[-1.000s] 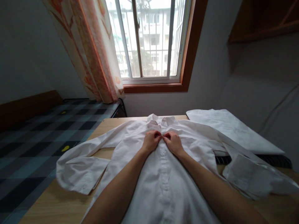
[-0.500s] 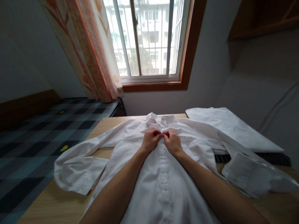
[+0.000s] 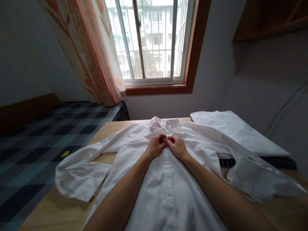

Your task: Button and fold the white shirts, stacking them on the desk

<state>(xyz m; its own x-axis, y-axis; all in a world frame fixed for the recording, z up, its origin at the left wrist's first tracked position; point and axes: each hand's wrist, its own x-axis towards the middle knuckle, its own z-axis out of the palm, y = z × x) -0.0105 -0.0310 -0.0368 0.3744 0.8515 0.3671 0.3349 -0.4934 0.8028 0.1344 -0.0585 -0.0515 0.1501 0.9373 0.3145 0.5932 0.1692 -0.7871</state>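
A white long-sleeved shirt (image 3: pixel 134 170) lies front up, its collar at the far end and its sleeves spread to both sides. My left hand (image 3: pixel 156 144) and my right hand (image 3: pixel 176 146) meet at the front placket, a little below the collar. Both are closed, with thumbs and fingers pinching the shirt's front edge. Fingertips nearly touch each other there, and any button between them is hidden. Below the hands the placket runs down the middle toward me. The left cuff (image 3: pixel 85 192) is folded back over the table.
Under the shirt is a light wooden table (image 3: pixel 45 211). A bed with a checked cover (image 3: pixel 36 147) stands at the left. At the right lies a folded white cloth (image 3: pixel 235 131) over something black and ribbed (image 3: pixel 279 162). Beyond are a curtain (image 3: pixel 96 64) and a window (image 3: pixel 154 48).
Both hands stay at the same place on the placket, with only slight shifts of the fingers. The view has moved very slightly; the shirt lies as before.
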